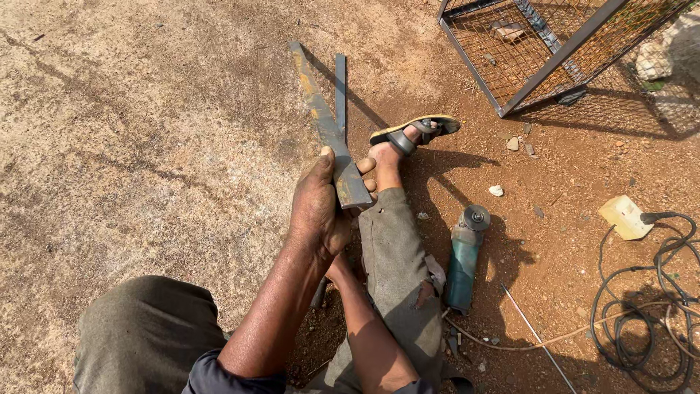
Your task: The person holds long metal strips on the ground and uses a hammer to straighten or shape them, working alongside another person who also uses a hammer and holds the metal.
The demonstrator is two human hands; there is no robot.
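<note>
Left hand (317, 208) on flat bar (324, 124) — bare ground (146, 146) leftward

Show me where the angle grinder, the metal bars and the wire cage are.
angle grinder (461, 263): head view, on its green body.
metal bars (321, 117): head view, mid-length of the front bar.
wire cage (561, 55): head view, on its frame bar.

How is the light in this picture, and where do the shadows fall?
Head view: hard sunlight, sharp focus. The metal strip in the left hand casts a thin dark shadow on the ground, up and rightward. The wire cage throws a grid shadow rightward. No glare or blur.
</note>
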